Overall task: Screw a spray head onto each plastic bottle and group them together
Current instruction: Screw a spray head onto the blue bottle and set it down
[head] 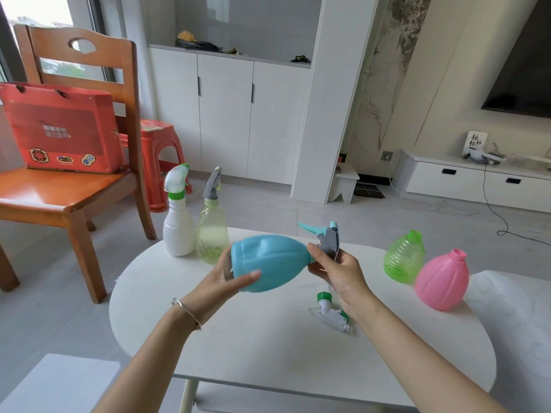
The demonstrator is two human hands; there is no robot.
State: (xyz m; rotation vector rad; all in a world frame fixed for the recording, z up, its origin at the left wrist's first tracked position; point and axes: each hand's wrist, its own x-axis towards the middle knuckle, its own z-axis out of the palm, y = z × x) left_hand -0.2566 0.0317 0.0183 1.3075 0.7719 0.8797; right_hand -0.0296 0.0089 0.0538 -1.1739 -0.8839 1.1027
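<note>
My right hand (337,271) is closed around the collar of the grey-and-teal spray head (326,238), fingers wrapped where cap meets neck — a grip that suits twisting, I judge. My left hand (228,278) cups the base of the blue bottle (269,262), thumb across its lower side, bracing it so the body cannot turn with the cap. The bottle is held on its side above the counter (268,338), neck toward 3 o'clock, probably so both wrists can counter-rotate. Whether the thread is fully seated I cannot tell. Below the right wrist, at 6 o'clock, a loose white spray head with green collar (326,310) lies on the counter, waiting. At 3 o'clock stand the uncapped green bottle (404,257) and pink bottle (441,281), close together. At 10 o'clock the white bottle (178,228) and the clear bottle (212,234), both with heads fitted, stand just beside each other — the finished group, as I read it.
</note>
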